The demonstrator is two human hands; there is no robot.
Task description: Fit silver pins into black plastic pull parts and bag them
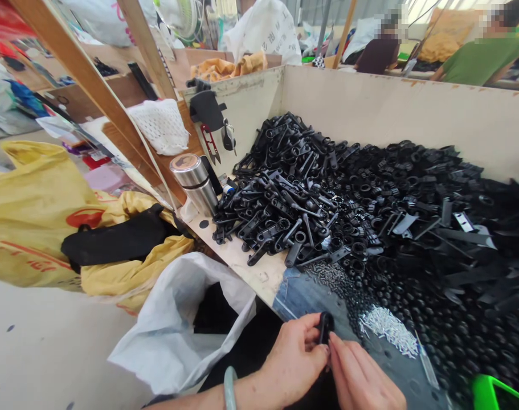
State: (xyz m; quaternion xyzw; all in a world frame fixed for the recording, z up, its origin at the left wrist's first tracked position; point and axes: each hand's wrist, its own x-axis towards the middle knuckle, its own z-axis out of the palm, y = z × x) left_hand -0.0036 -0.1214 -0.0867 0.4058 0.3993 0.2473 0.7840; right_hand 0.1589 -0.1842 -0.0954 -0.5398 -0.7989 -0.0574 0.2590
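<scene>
Near the front edge of the work table, my left hand [294,357] is closed around a small black plastic part [325,326] with a rounded top. The fingertips of my right hand [364,376] are pinched against the lower side of that same part; whether they also hold a tiny piece is hidden. A denim cloth [295,293] lies just beyond my hands. On it sits a heap of small silvery pins [389,330], with a pile of tiny dark metal pieces [327,274] further left.
Black plastic parts with ring ends [280,210] are heaped across the table, and round black pieces [451,341] cover the right. A steel thermos [197,179] stands at the left edge, near red-handled snips [208,139]. Below is an open white sack [178,324]. Two people sit beyond the back panel [391,102].
</scene>
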